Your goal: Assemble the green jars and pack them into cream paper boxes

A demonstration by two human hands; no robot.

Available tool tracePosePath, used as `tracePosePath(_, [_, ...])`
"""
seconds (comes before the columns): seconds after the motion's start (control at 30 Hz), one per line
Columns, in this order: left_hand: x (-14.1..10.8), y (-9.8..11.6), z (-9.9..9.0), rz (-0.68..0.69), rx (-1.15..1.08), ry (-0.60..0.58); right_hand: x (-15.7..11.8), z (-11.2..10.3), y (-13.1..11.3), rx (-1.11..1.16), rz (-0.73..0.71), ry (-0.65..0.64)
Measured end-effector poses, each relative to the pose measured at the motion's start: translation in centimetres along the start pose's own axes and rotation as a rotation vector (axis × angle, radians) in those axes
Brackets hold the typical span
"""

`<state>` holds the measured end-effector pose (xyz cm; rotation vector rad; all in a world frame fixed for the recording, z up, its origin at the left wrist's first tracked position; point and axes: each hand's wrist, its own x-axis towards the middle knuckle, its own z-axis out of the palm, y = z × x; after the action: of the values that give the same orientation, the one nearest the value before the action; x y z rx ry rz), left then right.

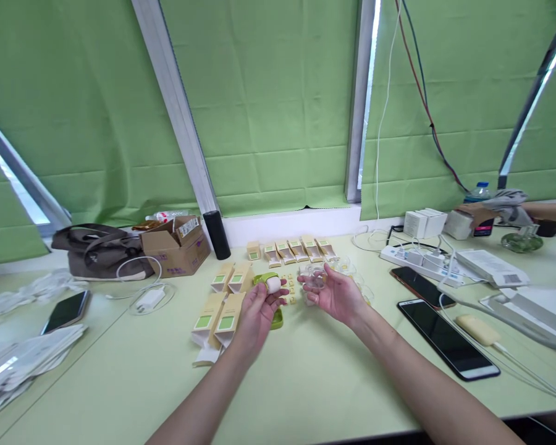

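Observation:
My left hand [258, 304] pinches a small round white item [273, 284] between thumb and fingers, beside a green container [277, 319] partly hidden behind it. My right hand [336, 293] has its fingers curled round a clear plastic piece [314, 281], near more clear plastic pieces [345, 266]. Between the hands lie several small yellowish pieces [291, 288] in a column. Open beige boxes with green labels [227, 322] stand left of my left hand. A row of similar small boxes [298, 250] is farther back.
A cardboard carton [178, 250], a grey bag [104, 253] and a black cylinder [217, 235] stand at the back left. Phones [448, 337], a power strip [421, 264] and cables lie right. Another person's arm [550, 211] reaches in at the far right.

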<state>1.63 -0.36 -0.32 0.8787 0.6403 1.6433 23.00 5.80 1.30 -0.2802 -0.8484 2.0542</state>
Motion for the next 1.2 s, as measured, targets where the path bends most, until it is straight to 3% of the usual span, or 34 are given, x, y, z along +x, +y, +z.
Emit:
tracePosePath(0.27, [-0.1,0.1,0.2,-0.008,0.021,-0.008,-1.6,1.3,-0.9,0.1,-0.103,-0.122])
tracePosePath(0.7, [-0.1,0.3,0.2,-0.012,0.013,-0.022,-1.9,1.9,-1.1,0.197,-0.091,-0.104])
tracePosePath(0.93, [0.1,0.2,-0.1,-0.005,0.012,0.0,-2.0,1.5,-1.2,0.094,-0.104,-0.179])
tracePosePath(1.07, [0.1,0.2,-0.2,0.012,0.015,0.003,-1.9,1.9,-0.7,-0.015,-0.208,-0.189])
tracePosePath(1.2, [-0.1,0.3,0.0,0.043,0.038,-0.01,-1.8,2.7,0.1,-0.345,-0.397,-0.07])
